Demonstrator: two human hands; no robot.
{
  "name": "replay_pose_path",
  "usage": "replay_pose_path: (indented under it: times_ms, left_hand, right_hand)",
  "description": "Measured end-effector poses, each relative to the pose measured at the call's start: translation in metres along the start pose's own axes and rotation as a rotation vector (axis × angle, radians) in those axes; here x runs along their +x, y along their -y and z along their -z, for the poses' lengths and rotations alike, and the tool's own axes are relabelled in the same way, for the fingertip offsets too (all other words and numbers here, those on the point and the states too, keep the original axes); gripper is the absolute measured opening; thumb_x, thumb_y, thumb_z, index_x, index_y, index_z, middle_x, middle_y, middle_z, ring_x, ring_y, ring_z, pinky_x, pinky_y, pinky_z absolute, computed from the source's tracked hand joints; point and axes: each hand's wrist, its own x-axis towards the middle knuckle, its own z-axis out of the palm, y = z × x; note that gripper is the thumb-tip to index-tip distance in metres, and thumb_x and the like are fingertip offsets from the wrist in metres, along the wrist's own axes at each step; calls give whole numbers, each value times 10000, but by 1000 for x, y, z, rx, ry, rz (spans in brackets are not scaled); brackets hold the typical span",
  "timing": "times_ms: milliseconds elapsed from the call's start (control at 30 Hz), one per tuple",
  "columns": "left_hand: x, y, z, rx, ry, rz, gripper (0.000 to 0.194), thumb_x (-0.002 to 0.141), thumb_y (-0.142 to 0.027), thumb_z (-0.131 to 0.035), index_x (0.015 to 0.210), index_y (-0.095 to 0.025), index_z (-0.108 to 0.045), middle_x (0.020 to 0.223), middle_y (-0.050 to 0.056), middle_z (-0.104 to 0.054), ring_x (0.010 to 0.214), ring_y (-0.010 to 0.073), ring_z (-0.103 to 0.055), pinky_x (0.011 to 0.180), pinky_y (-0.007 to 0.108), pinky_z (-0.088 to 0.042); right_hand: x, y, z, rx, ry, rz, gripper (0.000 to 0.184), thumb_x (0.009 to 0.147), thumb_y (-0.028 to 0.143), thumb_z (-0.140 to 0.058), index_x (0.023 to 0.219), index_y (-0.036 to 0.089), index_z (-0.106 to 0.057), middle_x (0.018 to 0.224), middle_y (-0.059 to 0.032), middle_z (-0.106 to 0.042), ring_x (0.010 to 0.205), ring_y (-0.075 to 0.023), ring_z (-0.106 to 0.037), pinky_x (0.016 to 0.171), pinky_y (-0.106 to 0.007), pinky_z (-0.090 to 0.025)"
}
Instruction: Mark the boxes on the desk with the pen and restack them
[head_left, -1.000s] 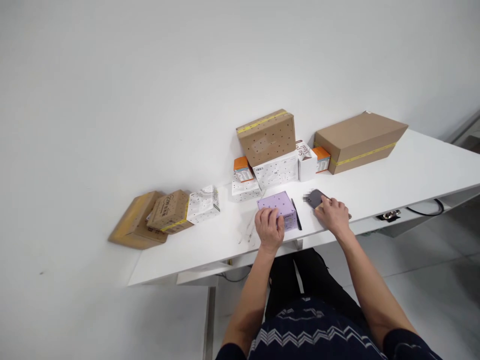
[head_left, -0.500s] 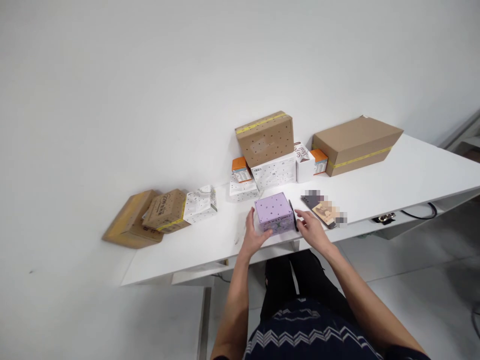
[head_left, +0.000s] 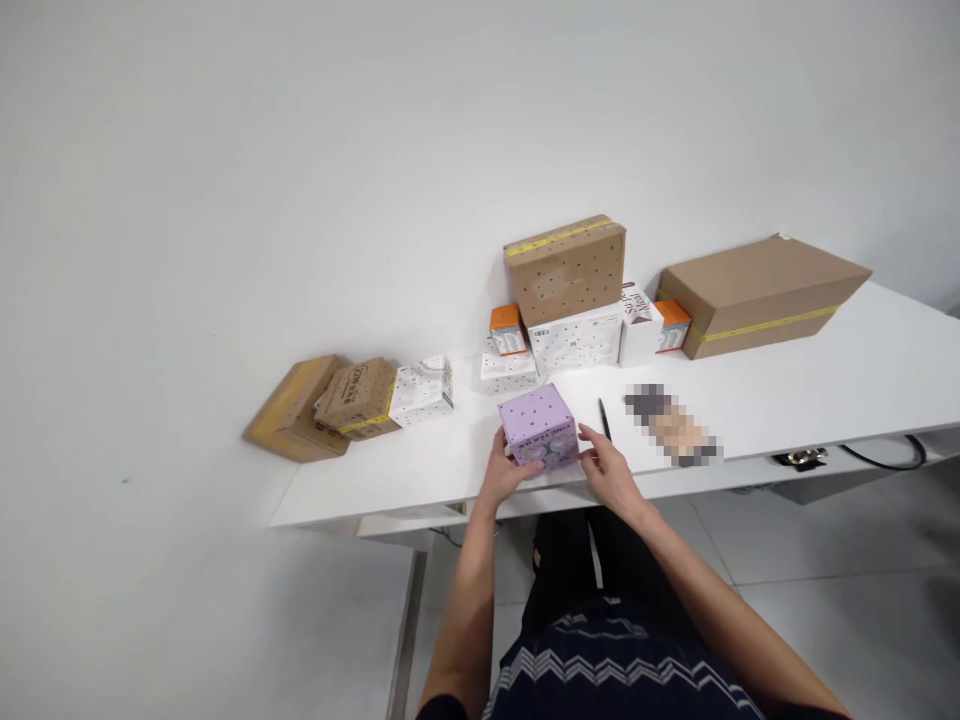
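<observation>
A purple tea box (head_left: 535,413) with dots on its top and a printed front is in front of me near the table's front edge. My left hand (head_left: 506,475) grips its left side, thumb across the lower front. At the box's right side is my right hand (head_left: 606,470), its fingers curled against the right front corner. A black pen (head_left: 605,420) lies on the table just beyond my right fingers. Farther right lies a flat dark and tan item (head_left: 671,425), blurred out by pixels.
White table (head_left: 757,400) against a wall. At the back, a brown carton (head_left: 570,275) rests on a white box (head_left: 576,342), beside small orange boxes (head_left: 508,330) and a white carton (head_left: 641,335). A long carton (head_left: 765,295) stands right; several boxes (head_left: 356,400) sit left.
My right hand has moved left from beside the pen to the purple tea box. The box has shifted left and turned, showing more of its front. The view has swung slightly left.
</observation>
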Motion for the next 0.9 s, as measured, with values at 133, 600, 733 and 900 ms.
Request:
replay_pose_path:
  times_ms: [133,600,733,900]
  left_hand:
    - [-5,-10,26,181,-331,-44,900,470,-297,-871,1250,-210,-429,1165,124,-565,1058,271,-598,812,407,-551]
    - [123,-82,54,782,-996,61,1113,655,-451,-736,1482,-160,-50,1412,205,-368,1276,373,-399,979,485,-441]
    - [158,-80,46,885,-956,119,1072,671,-425,-721,1487,-137,-88,1386,211,-391,1238,391,-414,931,472,-457]
    - [176,-64,41,916,-849,185,994,766,-474,-625,1469,-31,-80,1373,283,-390,1245,372,-429,995,448,-384]
  right_hand:
    - [4,1,-18,-101,9,82,416,862,186,-381,1256,162,-512,1037,-109,-608,587,-120,-547,635,-308,-513]
    - [3,-29,-48,-423,61,318,282,857,143,-397,1006,181,-633,883,-63,-639,689,-159,-607,652,-264,-480]
    - [4,-29,-46,-382,57,341,263,842,130,-410,977,182,-629,868,-57,-638,678,-153,-607,653,-259,-483]
    - [3,-30,-47,-385,65,365,251,841,131,-411,956,194,-624,854,-56,-640,701,-162,-613,660,-265,-487]
